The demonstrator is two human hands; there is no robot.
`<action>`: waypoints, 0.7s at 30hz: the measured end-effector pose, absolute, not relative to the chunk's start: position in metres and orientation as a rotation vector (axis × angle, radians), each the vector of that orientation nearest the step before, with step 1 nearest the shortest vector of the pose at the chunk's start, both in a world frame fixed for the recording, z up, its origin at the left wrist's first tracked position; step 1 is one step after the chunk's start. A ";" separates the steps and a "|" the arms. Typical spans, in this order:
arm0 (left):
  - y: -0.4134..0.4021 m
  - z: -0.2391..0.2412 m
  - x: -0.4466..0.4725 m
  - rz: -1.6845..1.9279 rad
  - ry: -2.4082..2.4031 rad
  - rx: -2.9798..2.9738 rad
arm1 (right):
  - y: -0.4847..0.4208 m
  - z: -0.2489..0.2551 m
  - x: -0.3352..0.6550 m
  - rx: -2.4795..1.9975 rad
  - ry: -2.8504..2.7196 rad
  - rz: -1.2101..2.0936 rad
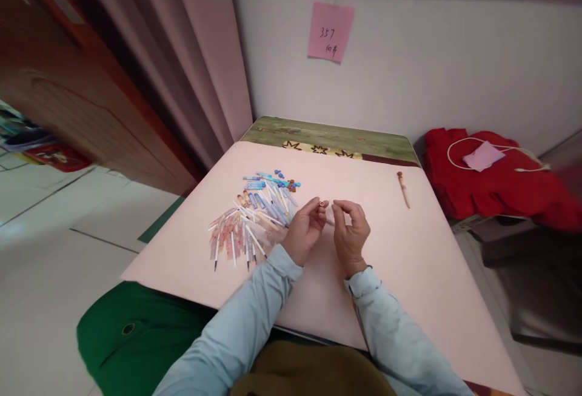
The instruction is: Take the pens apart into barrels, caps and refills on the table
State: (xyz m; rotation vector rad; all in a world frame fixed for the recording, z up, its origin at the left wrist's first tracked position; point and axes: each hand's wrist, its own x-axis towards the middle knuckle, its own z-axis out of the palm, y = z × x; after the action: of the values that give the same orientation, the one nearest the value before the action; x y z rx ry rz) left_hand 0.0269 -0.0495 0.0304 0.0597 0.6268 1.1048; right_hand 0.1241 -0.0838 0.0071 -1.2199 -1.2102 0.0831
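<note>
My left hand [305,230] is closed, its thumb and fingers pinching a small brown pen part [322,204] with a round opening. Just to its right, my right hand [352,231] is closed in a pinch; anything between its fingertips is too small to make out. Both hands hover close together over the pale table cover [400,275]. Left of them lie white pen refills [255,239], pinkish pen pieces [221,235], blue barrels [259,201] and small blue caps [279,173]. A beige pen with a brown topper [404,191] lies alone at the right.
A green wooden-patterned strip [373,139] shows at the table's far edge. Red cloth [473,193] with a white cable and a pink note [484,156] lies on the right. A pink curtain [200,50] hangs left, and a green stool cover [136,329] is below.
</note>
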 end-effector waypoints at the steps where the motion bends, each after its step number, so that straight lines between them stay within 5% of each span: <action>1: -0.047 0.027 0.032 1.111 0.630 0.071 | -0.080 0.004 0.129 -1.251 -1.195 0.058; 21: -0.032 0.010 0.017 1.190 0.594 0.149 | -0.064 -0.002 0.116 -1.393 -1.484 -0.063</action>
State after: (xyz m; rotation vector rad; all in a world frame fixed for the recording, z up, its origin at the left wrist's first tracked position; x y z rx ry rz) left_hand 0.0168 -0.0319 0.0097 0.1486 0.5942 1.1902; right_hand 0.1157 -0.0638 -0.0016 -1.3928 -1.4841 -0.0628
